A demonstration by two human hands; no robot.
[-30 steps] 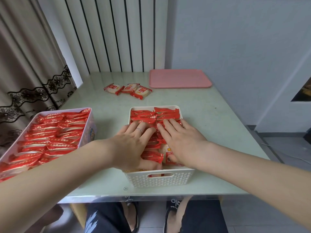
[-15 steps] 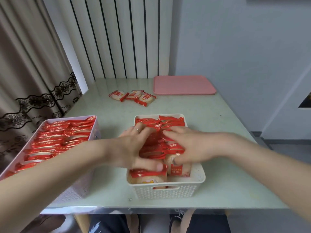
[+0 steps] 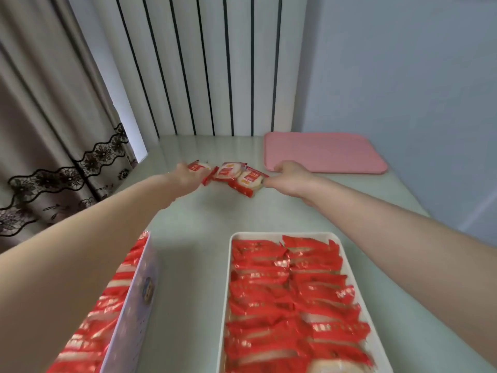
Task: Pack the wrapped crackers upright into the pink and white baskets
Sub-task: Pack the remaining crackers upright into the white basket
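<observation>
A flat pink plastic tray (image 3: 324, 153) lies at the far right of the pale green glossy counter (image 3: 193, 224), against the blue-grey wall. A brown curtain with black lace trim (image 3: 53, 130) hangs at the left, beside white vertical slats with dark gaps (image 3: 199, 63). Nothing stands between the arms and the three loose red-and-white wrapped crackers (image 3: 231, 175) lying flat mid-counter, near the tray's front left corner. The left hand (image 3: 185, 176) touches the leftmost packet; whether its fingers close on it cannot be told through the blur. The right hand (image 3: 289, 175) has curled fingers (image 3: 278, 168) at the rightmost packet's edge and seems to pinch it. Nearer, the white perforated plastic basket (image 3: 360, 300) is packed with upright red packets, and the pink plastic basket (image 3: 134, 305) at the left is likewise full
</observation>
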